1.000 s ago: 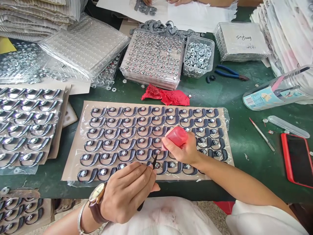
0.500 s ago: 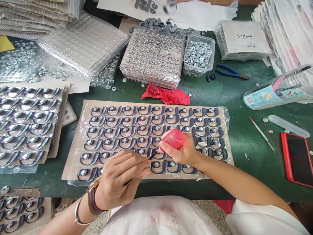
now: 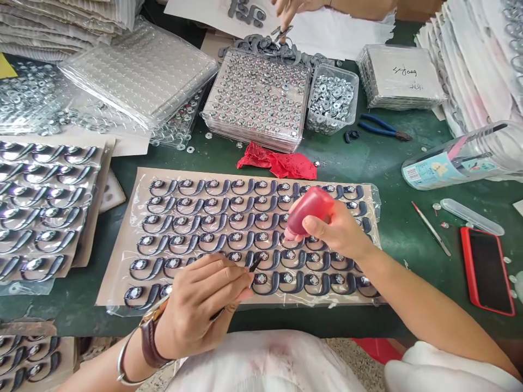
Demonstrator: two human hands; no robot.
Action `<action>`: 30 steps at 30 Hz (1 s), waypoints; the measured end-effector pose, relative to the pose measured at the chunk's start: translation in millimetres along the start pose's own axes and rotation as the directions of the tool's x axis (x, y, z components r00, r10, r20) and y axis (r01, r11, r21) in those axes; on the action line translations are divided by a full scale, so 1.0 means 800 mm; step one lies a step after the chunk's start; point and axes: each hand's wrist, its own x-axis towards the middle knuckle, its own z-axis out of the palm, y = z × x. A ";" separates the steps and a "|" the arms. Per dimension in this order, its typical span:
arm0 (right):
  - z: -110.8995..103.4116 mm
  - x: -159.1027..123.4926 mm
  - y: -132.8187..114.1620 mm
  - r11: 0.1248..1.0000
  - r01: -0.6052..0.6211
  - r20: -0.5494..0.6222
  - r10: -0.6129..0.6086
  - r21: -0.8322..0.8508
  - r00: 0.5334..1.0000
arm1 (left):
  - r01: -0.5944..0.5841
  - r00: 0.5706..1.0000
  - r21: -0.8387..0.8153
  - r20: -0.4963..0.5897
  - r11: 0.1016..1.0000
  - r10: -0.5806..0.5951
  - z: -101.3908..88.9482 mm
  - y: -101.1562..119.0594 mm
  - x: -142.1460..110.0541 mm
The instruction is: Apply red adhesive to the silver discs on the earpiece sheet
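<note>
My left hand (image 3: 208,305) pinches black tweezers (image 3: 256,263), whose tip is close to a watch-like piece near the sheet's front edge. In my right hand (image 3: 339,226) is a red squeeze bottle (image 3: 310,209), tilted nozzle-down above the right half of the sheet. Beneath both hands lies a brown card sheet (image 3: 116,261) with clear film. Rows of dark curved straps (image 3: 162,224), each with a round shiny metal face, are set on it. My right hand and the bottle hide some of them.
Behind the sheet are a crumpled red cloth (image 3: 278,161), a stack of trays with round metal parts (image 3: 255,98), a tub of washers (image 3: 333,95) and blue pliers (image 3: 384,127). A red-cased phone (image 3: 488,269) lies right. Another person's hand (image 3: 288,11) works at the far side.
My right hand has moved the red bottle right, away from the tweezers. My left hand has drawn back slightly left. The other person's hand has come over the grey straps with a metal tool.
</note>
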 end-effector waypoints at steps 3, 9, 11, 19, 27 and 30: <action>0.001 0.014 0.011 1.000 0.021 -0.010 -0.020 0.021 1.000 | -0.032 0.999 0.055 0.008 0.998 0.032 0.001 0.004 -0.001; 0.033 0.031 0.045 0.978 0.190 -0.198 -0.205 -0.091 0.958 | -0.191 0.982 0.232 0.049 0.954 0.184 0.000 -0.002 0.009; 0.040 0.033 0.053 0.965 0.215 -0.207 -0.243 -0.150 0.948 | -0.204 0.979 0.258 0.066 0.944 0.194 0.003 -0.007 0.012; 0.044 0.036 0.053 0.908 0.285 -0.181 -0.349 -0.307 0.919 | -0.221 0.975 0.302 0.082 0.927 0.206 0.013 -0.007 0.007; 0.045 0.039 0.052 0.886 0.267 -0.203 -0.361 -0.378 0.910 | -0.209 0.978 0.323 0.071 0.923 0.197 0.014 -0.002 0.008; 0.044 0.038 0.056 0.910 0.251 -0.227 -0.335 -0.331 0.914 | -0.209 0.978 0.325 0.079 0.922 0.194 0.013 -0.003 0.008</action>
